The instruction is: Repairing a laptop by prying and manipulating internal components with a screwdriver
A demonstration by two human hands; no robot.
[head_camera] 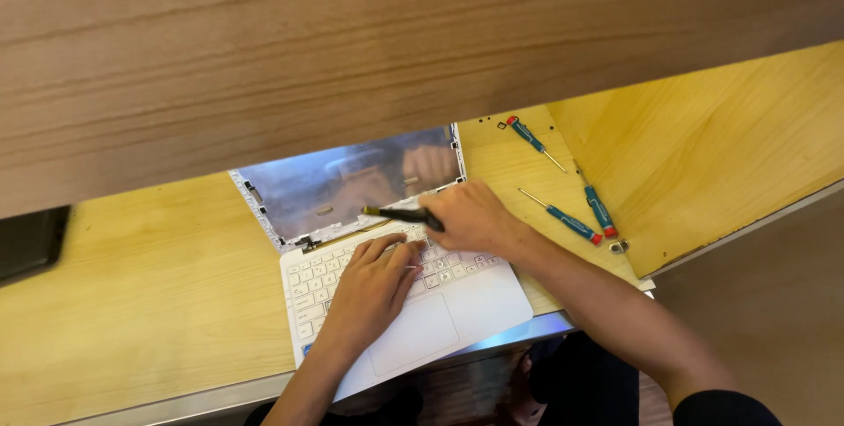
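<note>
Small white laptop (387, 303) with its bare, frameless screen panel (352, 184) lies open at the near edge of the light wooden desk (132, 285). Left hand (374, 290) lies flat on the white keyboard, fingers loosely spread, likely to steady it. Right hand (470, 215) has fingers closed round a black-handled tool (400, 212) aimed at the hinge; three blue screwdrivers with red caps (571, 224) lie just right, within reach.
</note>
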